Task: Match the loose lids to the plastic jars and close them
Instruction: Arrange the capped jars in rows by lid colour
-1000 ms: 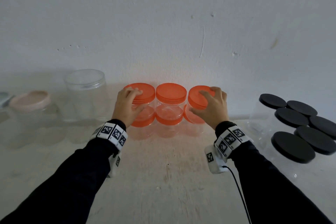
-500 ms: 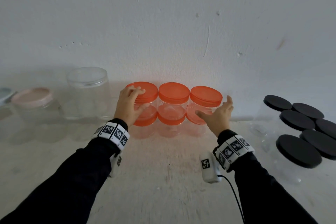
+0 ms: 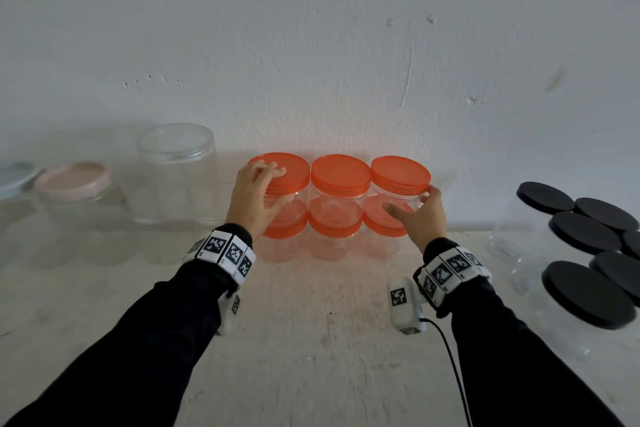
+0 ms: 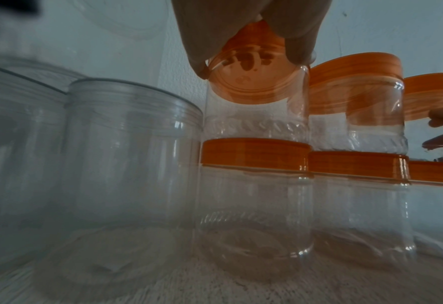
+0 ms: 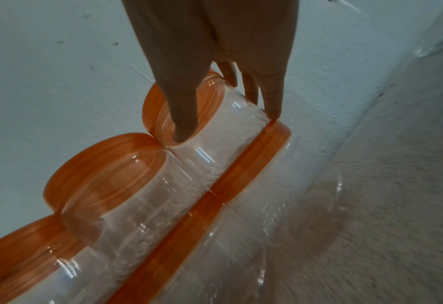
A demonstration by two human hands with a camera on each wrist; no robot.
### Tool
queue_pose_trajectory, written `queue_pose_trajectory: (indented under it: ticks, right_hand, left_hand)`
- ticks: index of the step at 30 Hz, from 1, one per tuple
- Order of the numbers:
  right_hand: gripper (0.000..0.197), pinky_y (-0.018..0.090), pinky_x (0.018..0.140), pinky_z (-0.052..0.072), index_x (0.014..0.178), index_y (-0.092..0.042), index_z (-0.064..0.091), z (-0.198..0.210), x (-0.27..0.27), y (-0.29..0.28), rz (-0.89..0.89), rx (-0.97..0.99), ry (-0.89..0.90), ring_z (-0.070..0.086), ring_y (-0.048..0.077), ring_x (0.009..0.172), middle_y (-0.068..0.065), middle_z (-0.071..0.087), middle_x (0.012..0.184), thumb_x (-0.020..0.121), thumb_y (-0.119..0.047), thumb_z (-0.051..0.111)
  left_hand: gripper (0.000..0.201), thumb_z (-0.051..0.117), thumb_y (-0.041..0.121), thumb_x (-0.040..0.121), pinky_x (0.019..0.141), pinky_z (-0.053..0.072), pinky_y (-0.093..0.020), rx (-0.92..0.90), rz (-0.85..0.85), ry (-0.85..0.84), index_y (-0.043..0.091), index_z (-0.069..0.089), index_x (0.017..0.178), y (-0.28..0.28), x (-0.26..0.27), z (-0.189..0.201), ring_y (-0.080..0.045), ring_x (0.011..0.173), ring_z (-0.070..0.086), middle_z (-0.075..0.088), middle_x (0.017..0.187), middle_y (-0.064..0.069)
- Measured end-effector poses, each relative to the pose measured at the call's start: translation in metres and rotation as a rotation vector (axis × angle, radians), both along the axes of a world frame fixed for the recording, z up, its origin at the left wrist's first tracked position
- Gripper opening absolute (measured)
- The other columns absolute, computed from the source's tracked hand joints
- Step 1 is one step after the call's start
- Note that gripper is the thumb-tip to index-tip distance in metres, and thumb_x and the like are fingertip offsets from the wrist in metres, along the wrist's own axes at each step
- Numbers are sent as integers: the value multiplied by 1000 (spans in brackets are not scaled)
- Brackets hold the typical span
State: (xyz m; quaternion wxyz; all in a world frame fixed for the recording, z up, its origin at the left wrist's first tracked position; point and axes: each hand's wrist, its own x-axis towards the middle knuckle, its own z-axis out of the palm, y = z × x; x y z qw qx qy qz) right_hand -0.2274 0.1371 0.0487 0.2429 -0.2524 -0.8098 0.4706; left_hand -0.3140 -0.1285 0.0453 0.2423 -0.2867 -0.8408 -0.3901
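Observation:
Three stacks of clear jars with orange lids stand against the wall, two jars high. My left hand [image 3: 266, 185] grips the orange lid [image 3: 294, 166] of the top left jar [image 4: 254, 119], fingers curled over its rim and thumb on its front. The middle lid [image 3: 341, 172] and the right lid [image 3: 400, 172] sit flat on their jars. My right hand [image 3: 414, 210] holds the body of the top right jar [image 5: 223, 131], thumb [image 5: 184, 123] on its front and fingers round its right side, just under the lid.
Several clear jars with black lids [image 3: 588, 293] crowd the right side. Left of the stacks stand a tall clear jar with a clear lid [image 3: 176, 170], a pink-lidded jar [image 3: 72, 177] and a blue lid [image 3: 14, 173] at the edge. The wall is close behind.
My right hand came off the top of the right orange lid, which now lies flat, and dropped to the jar's side. My left hand stayed on the left lid.

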Motion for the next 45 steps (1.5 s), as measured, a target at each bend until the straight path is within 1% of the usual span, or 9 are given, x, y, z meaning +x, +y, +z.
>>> queue_pose_trajectory:
  ticks: [13, 15, 18, 20, 22, 28, 31, 37, 45]
  right_hand:
    - [92, 34, 106, 28, 146, -3, 10, 11, 41, -17, 59, 36, -88, 25, 27, 137, 14, 18, 151, 81, -25, 71]
    - [83, 29, 102, 29, 143, -3, 20, 11, 61, -23, 100, 159, -73, 31, 25, 133, 13, 26, 146, 81, -24, 71]
    - [64, 24, 97, 31, 134, -7, 37, 14, 95, -30, 182, 319, -2, 40, 17, 121, 5, 39, 132, 82, -23, 70]
    - [52, 26, 97, 36, 127, -8, 45, 16, 121, -30, 225, 398, 50, 44, 11, 112, -2, 45, 120, 83, -22, 68]
    - [39, 24, 92, 40, 119, -8, 53, 21, 145, -24, 236, 496, 115, 48, 8, 104, -5, 50, 111, 84, -18, 67]
    - [18, 25, 75, 42, 102, -9, 61, 33, 198, 29, 141, 709, 207, 53, 9, 86, -2, 60, 101, 85, -15, 62]
    - [20, 29, 82, 42, 102, -7, 60, 33, 219, 72, 71, 704, 166, 53, 19, 94, 2, 59, 103, 83, -5, 64]
    - [35, 27, 88, 34, 110, -6, 61, 24, 244, 156, 98, 758, 27, 47, 28, 114, 6, 54, 127, 76, -1, 69]
    - [53, 24, 94, 30, 131, -19, 50, 14, 260, 216, 293, 781, -52, 29, 14, 133, -7, 36, 146, 80, -19, 68]
  left_hand:
    - [44, 71, 21, 80, 102, 27, -29, -27, -7, -40, 6, 57, 119, -3, 4, 8, -26, 127, 36, 51, 125, -10]
    - [45, 69, 28, 81, 106, 32, -40, -45, -7, -40, 6, 59, 119, -6, 2, 11, -25, 126, 39, 52, 127, -9]
    - [49, 70, 28, 79, 106, 26, -59, -133, 23, 32, 6, 58, 122, -9, 3, 17, -32, 133, 33, 44, 140, -11]
    - [47, 72, 17, 79, 107, 27, -54, -115, 11, 122, 3, 58, 121, -5, 14, 20, -35, 132, 34, 44, 139, -15]
    - [38, 69, 13, 81, 106, 30, -32, -25, -61, 156, 1, 59, 115, 6, 36, 26, -28, 124, 41, 51, 129, -15]
    - [43, 47, 43, 84, 90, 30, -10, 1, -371, -23, 10, 63, 106, 67, 114, 28, -7, 105, 48, 57, 110, 2]
    - [51, 47, 49, 81, 87, 28, 0, -6, -502, -104, 9, 62, 109, 110, 146, 22, -4, 104, 50, 60, 111, 1]
    - [58, 70, 32, 80, 93, 31, -14, -72, -594, -347, 16, 45, 131, 197, 197, 10, -6, 121, 42, 47, 133, 3]
    - [96, 81, 29, 67, 100, 27, -18, 12, -583, -601, 13, 24, 143, 281, 226, -6, -8, 131, 33, 34, 144, 0]
